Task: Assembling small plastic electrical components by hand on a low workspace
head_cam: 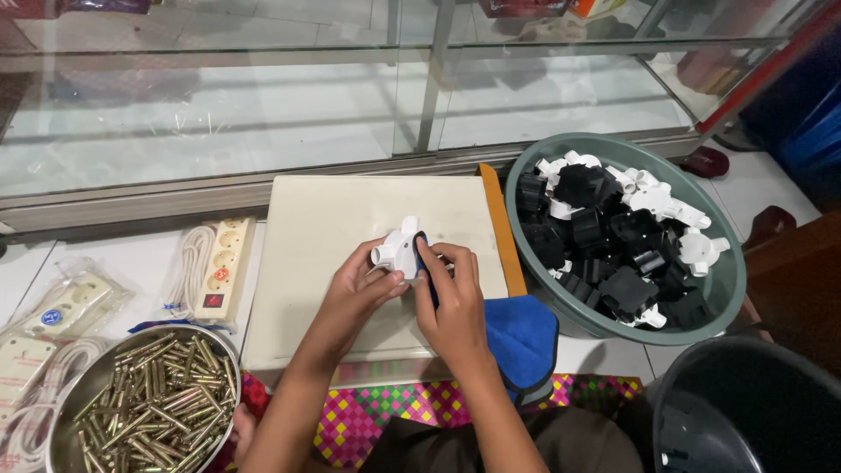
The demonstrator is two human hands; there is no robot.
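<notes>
Over a cream board point(315, 228), both my hands hold one white plastic plug part point(399, 248) with short round stubs. My left hand point(357, 280) grips its left and underside. My right hand point(451, 293) closes on its right side, where a dark piece point(421, 254) sits between the fingers and the white part. How the dark piece joins the white one is hidden by my fingers.
A grey-green basin point(727, 289) of several black and white plug parts stands at the right. A metal bowl point(229, 350) of brass pins sits front left, with white power strips point(223, 263) beside it. A blue cloth point(524, 337) and a dark bucket point(753, 394) lie front right; a glass cabinet point(420, 96) runs behind.
</notes>
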